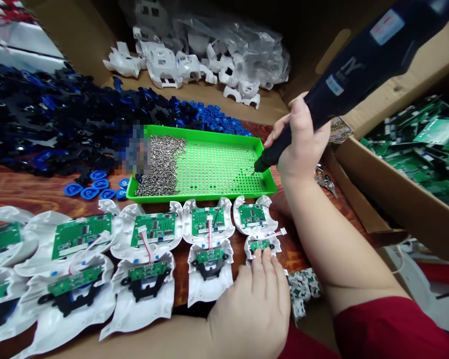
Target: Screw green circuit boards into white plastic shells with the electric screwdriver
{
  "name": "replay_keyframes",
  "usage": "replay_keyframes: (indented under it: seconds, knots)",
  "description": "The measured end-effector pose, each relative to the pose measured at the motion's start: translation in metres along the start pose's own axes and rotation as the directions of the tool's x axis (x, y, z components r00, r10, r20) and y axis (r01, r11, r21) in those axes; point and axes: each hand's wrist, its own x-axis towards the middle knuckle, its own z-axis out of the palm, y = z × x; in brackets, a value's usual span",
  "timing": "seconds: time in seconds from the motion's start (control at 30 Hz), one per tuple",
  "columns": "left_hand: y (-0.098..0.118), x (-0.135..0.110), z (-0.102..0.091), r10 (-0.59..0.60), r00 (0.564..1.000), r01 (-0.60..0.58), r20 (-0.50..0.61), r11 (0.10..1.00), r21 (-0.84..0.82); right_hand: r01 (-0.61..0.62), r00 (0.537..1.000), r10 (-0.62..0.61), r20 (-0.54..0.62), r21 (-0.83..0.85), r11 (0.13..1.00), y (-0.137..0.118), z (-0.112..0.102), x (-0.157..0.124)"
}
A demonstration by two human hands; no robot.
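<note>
My right hand is wrapped round a dark electric screwdriver, slanting down to the left. The screwdriver's tip is at the right end of a green perforated tray, over the holes. Small metal screws are heaped in the tray's left part, and others sit in its holes. My left hand lies with fingers stretched out over the lower white plastic housing at the row's right end, hiding most of it. Its fingertips touch near a small green circuit board. Above it sits an upper housing with a larger board.
Several more paired housings stand in a row to the left. Blue and black plastic parts are piled behind them. A cardboard box of green boards is at right; white shells lie in a box at the back.
</note>
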Motion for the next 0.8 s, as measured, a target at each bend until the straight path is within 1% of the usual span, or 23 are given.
replay_keyframes:
  seconds: [0.1, 0.23, 0.33, 0.43, 0.57, 0.67, 0.73, 0.8]
  knots:
    - [0.000, 0.000, 0.000, 0.010, 1.000, -0.010, -0.006, 1.000, -0.002, -0.016, 1.000, 0.016, 0.015, 0.003, 1.000, 0.002, -0.001, 0.001]
    - [0.000, -0.001, 0.002, 0.002, 1.000, -0.002, -0.027, 1.000, -0.009, 0.019, 1.000, -0.019, -0.005, 0.005, 1.000, 0.007, -0.002, 0.002]
    - [-0.001, -0.001, 0.002, 0.003, 0.999, -0.003, -0.049, 1.000, -0.012, 0.020, 1.000, -0.020, 0.008, 0.002, 1.000, 0.010, -0.003, 0.002]
    - [-0.003, -0.001, 0.001, -0.006, 0.999, 0.006, -0.035, 1.000, -0.017, 0.023, 0.999, -0.023, 0.027, 0.004, 1.000, 0.012, -0.004, 0.001]
    - [-0.004, 0.001, -0.002, -0.021, 1.000, 0.021, -0.013, 1.000, -0.022, 0.033, 0.999, -0.033, -0.025, 0.009, 0.999, 0.011, -0.002, 0.002]
    - [-0.004, 0.002, -0.003, -0.019, 1.000, 0.019, -0.015, 1.000, -0.019, 0.071, 0.995, -0.068, -0.077, 0.039, 0.997, -0.005, -0.003, 0.006]
    - [-0.003, 0.002, -0.002, -0.004, 1.000, 0.004, -0.029, 1.000, -0.014, 0.111, 0.989, -0.107, -0.107, 0.041, 0.993, -0.030, -0.008, 0.007]
    - [-0.003, 0.001, -0.001, 0.004, 0.999, -0.004, -0.041, 1.000, -0.007, 0.101, 0.991, -0.099, -0.091, 0.013, 0.995, -0.062, -0.020, 0.000]
